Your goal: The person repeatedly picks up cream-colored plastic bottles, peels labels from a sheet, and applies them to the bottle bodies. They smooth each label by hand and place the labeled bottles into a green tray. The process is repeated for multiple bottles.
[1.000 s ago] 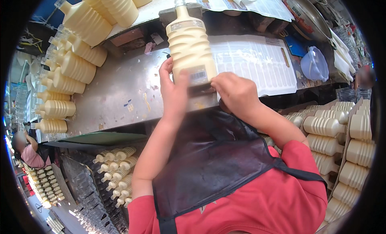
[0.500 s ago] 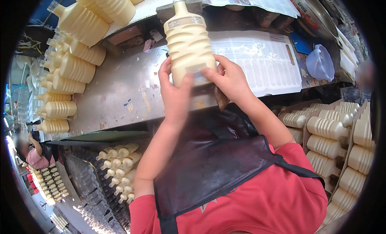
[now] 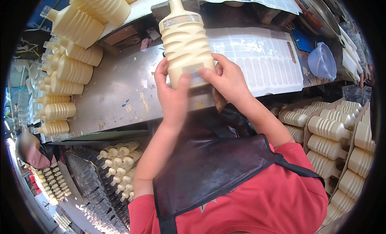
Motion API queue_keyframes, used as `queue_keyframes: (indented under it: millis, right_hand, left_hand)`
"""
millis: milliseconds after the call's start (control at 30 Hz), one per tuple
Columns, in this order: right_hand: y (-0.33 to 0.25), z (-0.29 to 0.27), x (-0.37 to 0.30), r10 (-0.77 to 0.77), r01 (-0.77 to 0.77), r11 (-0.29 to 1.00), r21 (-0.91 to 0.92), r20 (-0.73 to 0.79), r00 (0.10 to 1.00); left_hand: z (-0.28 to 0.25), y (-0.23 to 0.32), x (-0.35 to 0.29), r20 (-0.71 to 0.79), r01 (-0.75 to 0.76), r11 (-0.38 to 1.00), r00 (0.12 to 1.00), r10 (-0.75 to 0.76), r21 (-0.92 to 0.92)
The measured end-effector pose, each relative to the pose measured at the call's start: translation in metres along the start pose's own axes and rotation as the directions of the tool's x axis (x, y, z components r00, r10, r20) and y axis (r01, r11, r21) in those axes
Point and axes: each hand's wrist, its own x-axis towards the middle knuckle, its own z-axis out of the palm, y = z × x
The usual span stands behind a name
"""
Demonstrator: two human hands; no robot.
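both hands hold one cream ribbed bottle (image 3: pixel 185 43) upright above the metal tabletop (image 3: pixel 120 93). the left hand (image 3: pixel 172 93) has its grip closed on the lower left side of the bottle, with the thumb over the small label near the base. the right hand (image 3: pixel 229 79) grips the lower right side, fingers pressing on the same label. behind the bottle a white backing sheet (image 3: pixel 265 61) lies flat on the tabletop. more cream bottles (image 3: pixel 72 69) lie in rows at the left, and others fill cardboard boxes (image 3: pixel 333 133) at the right. a lilac bowl (image 3: pixel 321 61) stands near the sheet.
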Motion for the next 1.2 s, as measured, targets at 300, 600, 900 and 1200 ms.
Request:
queue_keyframes:
  millis: [300, 600, 900, 1200]
  right_hand:
    - [0.01, -0.002, 0.003, -0.016, 0.004, 0.986, 0.167, 0.069, 0.998]
    - [0.002, -0.005, -0.002, -0.069, 0.061, 0.993, 0.1, 0.083, 0.994]
    - [0.0, -0.005, -0.004, -0.051, 0.049, 0.998, 0.038, 0.048, 0.998]
    - [0.005, -0.003, -0.002, -0.065, 0.06, 0.995, 0.084, 0.047, 0.997]
  left_hand:
    - [-0.005, -0.005, 0.001, 0.05, 0.0, 0.998, 0.999, 0.003, -0.064]
    - [-0.005, 0.0, -0.004, 0.079, 0.04, 0.996, 0.996, -0.034, -0.074]
    - [-0.006, -0.002, -0.003, 0.062, 0.048, 0.997, 0.997, -0.044, -0.068]
    - [-0.004, 0.001, -0.004, 0.056, 0.069, 0.996, 0.996, -0.066, -0.054]
